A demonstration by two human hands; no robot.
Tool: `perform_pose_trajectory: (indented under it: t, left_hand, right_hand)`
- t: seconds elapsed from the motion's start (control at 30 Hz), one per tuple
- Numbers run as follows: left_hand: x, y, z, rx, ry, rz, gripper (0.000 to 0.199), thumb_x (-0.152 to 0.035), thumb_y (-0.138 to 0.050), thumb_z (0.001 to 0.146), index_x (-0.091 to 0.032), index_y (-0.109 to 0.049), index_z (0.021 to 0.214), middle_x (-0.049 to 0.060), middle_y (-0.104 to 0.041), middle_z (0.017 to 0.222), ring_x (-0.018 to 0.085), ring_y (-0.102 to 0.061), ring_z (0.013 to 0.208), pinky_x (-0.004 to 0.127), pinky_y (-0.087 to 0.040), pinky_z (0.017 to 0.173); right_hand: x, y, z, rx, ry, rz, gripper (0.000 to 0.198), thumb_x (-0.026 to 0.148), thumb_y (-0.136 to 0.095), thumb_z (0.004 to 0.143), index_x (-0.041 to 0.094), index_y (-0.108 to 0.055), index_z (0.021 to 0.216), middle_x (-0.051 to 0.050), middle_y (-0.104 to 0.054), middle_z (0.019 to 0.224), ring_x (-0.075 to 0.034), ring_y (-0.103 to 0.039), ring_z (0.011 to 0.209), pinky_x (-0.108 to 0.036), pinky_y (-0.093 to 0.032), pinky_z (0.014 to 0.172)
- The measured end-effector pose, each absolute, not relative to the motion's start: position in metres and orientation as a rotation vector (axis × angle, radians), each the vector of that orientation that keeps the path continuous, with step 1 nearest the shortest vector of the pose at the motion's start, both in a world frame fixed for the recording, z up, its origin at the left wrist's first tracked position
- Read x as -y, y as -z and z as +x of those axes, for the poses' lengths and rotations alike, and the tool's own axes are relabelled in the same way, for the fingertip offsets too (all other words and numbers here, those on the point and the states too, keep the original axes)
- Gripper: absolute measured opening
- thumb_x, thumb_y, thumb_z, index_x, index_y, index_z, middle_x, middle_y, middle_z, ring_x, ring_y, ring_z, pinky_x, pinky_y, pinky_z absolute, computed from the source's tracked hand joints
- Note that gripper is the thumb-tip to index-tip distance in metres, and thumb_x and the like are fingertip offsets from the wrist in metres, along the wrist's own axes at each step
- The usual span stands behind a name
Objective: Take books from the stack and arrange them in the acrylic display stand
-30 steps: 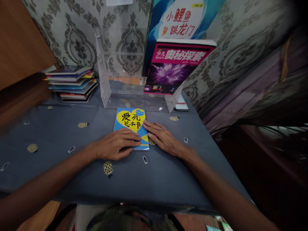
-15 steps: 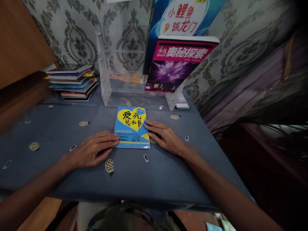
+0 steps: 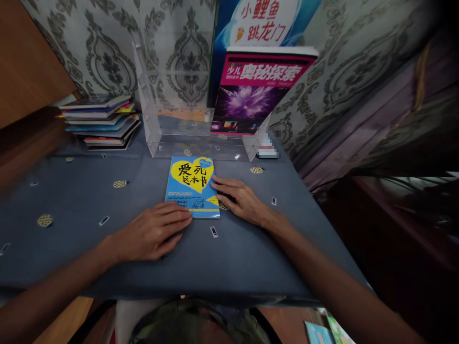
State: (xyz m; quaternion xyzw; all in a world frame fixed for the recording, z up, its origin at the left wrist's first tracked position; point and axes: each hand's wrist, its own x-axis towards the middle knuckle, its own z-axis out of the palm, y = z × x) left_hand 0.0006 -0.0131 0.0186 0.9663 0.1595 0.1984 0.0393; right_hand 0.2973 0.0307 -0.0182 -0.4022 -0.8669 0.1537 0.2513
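Now | left hand flat on blue book | right hand at edge | both unclenched

Wall: pale grey wallpaper, dark damask motifs. Tabletop: grey-blue covering, printed yellow pineapples and small white labels. Upper left: brown wooden panel. Right: mauve curtain, deep shadow below it. Floor: reddish-brown, partly visible beneath near edge. Light: dim overall.

Dim light, dark blurred right edge.
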Motion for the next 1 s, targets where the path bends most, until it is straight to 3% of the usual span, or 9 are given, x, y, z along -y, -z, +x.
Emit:
perform_pose_trajectory:
  t: [0.17, 0.43, 0.67, 1.0]
  left_hand:
    - [0.011, -0.011, 0.035, -0.441, -0.553, 3.032, 0.036, -0.020, -0.050, 0.097, -0.008, -0.060, 0.129, 0.015, -0.069, 0.126, 0.027, -0.064, 0.118, 0.044, -0.055, 0.101]
    - [0.007, -0.010, 0.060, -0.401, -0.614, 3.052, 0.031, -0.015, -0.047, 0.099, -0.010, -0.062, 0.126, 0.013, -0.072, 0.119, 0.023, -0.066, 0.112, 0.039, -0.056, 0.095]
    - [0.005, -0.003, 0.061, -0.376, -0.754, 3.134, 0.026, -0.015, -0.045, 0.101, -0.009, -0.065, 0.118, 0.011, -0.075, 0.109, 0.022, -0.068, 0.104, 0.037, -0.058, 0.089]
    - [0.008, 0.003, 0.066, -0.557, -0.787, 3.213, 0.023, -0.017, -0.045, 0.103, -0.007, -0.064, 0.113, 0.013, -0.073, 0.106, 0.023, -0.067, 0.101, 0.036, -0.057, 0.087]
  right_hand:
    - [-0.030, 0.017, 0.297, 2.369, -0.396, -1.074, 0.041, 0.034, -0.047, 0.101, 0.020, -0.061, 0.137, -0.011, -0.056, 0.147, -0.026, -0.054, 0.135, -0.053, -0.044, 0.113]
    - [-0.027, 0.015, 0.297, 2.374, -0.407, -1.106, 0.042, 0.037, -0.047, 0.101, 0.022, -0.061, 0.137, -0.011, -0.055, 0.148, -0.028, -0.053, 0.136, -0.052, -0.043, 0.114]
    - [-0.026, 0.015, 0.304, 2.444, -0.490, -1.091, 0.061, 0.055, -0.055, 0.096, 0.024, -0.048, 0.149, -0.012, -0.043, 0.157, -0.030, -0.041, 0.145, -0.056, -0.036, 0.118]
    - [-0.026, 0.014, 0.306, 2.430, -0.540, -1.074, 0.063, 0.054, -0.055, 0.096, 0.021, -0.047, 0.149, -0.014, -0.043, 0.157, -0.030, -0.041, 0.145, -0.057, -0.036, 0.117]
